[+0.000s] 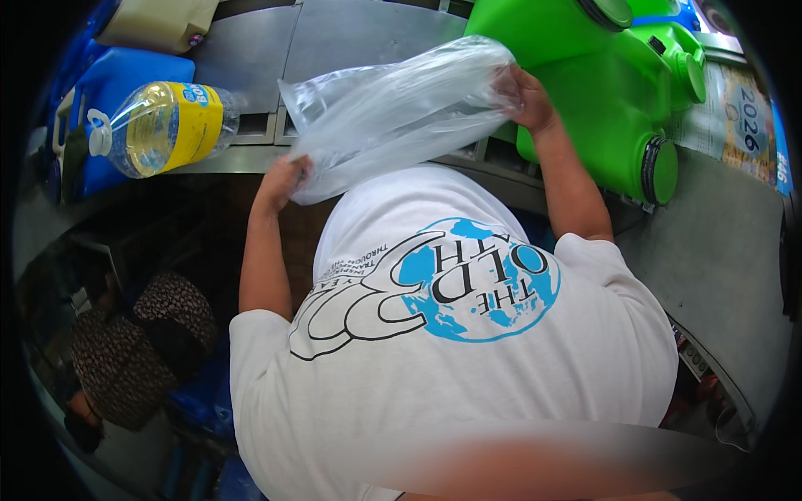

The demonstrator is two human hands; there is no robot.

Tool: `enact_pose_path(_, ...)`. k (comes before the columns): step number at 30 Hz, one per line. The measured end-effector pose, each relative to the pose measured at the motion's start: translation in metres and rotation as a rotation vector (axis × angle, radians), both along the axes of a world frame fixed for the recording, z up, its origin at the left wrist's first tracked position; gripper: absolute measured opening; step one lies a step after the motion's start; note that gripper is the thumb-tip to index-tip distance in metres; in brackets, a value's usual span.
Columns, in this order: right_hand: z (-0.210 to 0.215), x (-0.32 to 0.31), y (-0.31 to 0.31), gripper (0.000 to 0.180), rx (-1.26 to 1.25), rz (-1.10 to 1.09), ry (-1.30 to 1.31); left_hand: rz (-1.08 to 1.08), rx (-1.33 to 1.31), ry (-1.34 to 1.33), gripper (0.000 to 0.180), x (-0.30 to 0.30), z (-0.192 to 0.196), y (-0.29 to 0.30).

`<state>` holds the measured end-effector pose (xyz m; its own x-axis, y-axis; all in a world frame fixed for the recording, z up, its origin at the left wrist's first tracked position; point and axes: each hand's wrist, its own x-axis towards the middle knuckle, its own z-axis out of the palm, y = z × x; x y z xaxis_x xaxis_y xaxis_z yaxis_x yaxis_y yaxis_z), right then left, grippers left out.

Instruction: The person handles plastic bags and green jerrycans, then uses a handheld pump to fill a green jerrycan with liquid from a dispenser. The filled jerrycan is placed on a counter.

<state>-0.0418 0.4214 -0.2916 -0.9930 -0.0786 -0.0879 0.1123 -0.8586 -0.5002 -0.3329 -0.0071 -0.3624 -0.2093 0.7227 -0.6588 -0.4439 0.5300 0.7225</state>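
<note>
A large clear plastic bag is stretched between my two hands, above the metal counter and in front of my white shirt. My left hand is closed on its lower left edge. At the opposite upper end, my right hand grips the bag's gathered side, with some fingertips hidden behind the film. The bag looks flat and creased, with nothing visible inside. Beyond my right hand stands a green jerrycan.
A large clear bottle with a yellow label lies at the left beside a blue jerrycan. A cream container stands behind. Printed sheets cover part of the right side. Another person in patterned clothing is at lower left.
</note>
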Motion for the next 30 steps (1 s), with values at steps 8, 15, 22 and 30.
enact_pose_path(8, -0.039, 0.013, 0.005, 0.033, 1.13, 0.349, -0.733, 0.779, 0.506, -0.433, 0.038, -0.022, -0.023, 0.011)
enact_pose_path(15, -0.048, 0.014, 0.033, 0.036, 0.09, -0.263, -0.288, 0.275, 0.475, -0.668, 0.056, -0.001, -0.025, -0.024)
enact_pose_path(22, -0.08, 0.021, 0.012, 0.042, 0.538, 0.079, -0.871, 0.745, 0.324, -0.306, 0.056, 0.007, -0.057, -0.021)
enact_pose_path(30, 0.086, 0.002, 0.024, 0.027, 1.183, -0.304, -0.306, 0.396, -0.161, 1.228, 0.035, 0.019, -0.045, 0.012)
